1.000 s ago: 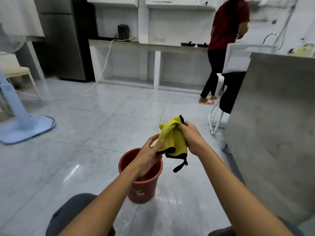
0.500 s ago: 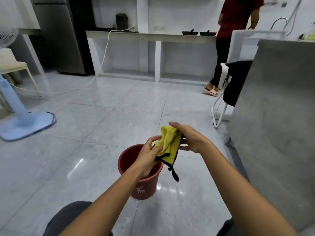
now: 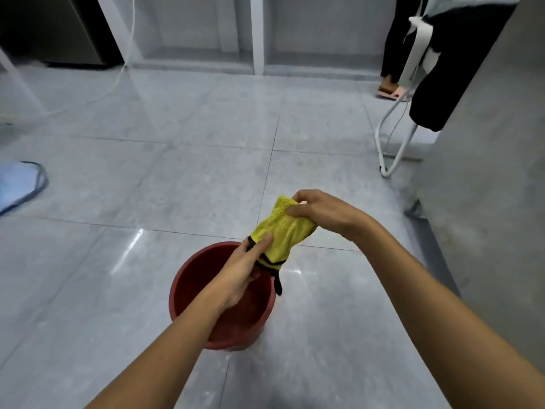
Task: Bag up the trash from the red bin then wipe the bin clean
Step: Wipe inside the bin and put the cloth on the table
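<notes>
The red bin [image 3: 188, 290] stands upright on the grey tiled floor right in front of me, and what shows of its inside holds nothing. Above its far right rim I hold a yellow cloth [image 3: 280, 234] with black trim between both hands. My left hand [image 3: 244, 270] grips the cloth's lower end, over the bin's mouth. My right hand [image 3: 318, 211] pinches the upper end, higher and to the right. A black strap of the cloth hangs down over the rim. No trash bag is in view.
A grey counter wall [image 3: 486, 172] rises close on the right. A white stand [image 3: 395, 137] with a black garment is beyond it, and a person's legs [image 3: 392, 48] stand at the back. A pale blue fan base [image 3: 20, 187] lies at the left edge.
My view has tipped down and closer to the bin. The cloth has been stretched out longer between my hands, the right hand moving up and right, the left staying over the bin.
</notes>
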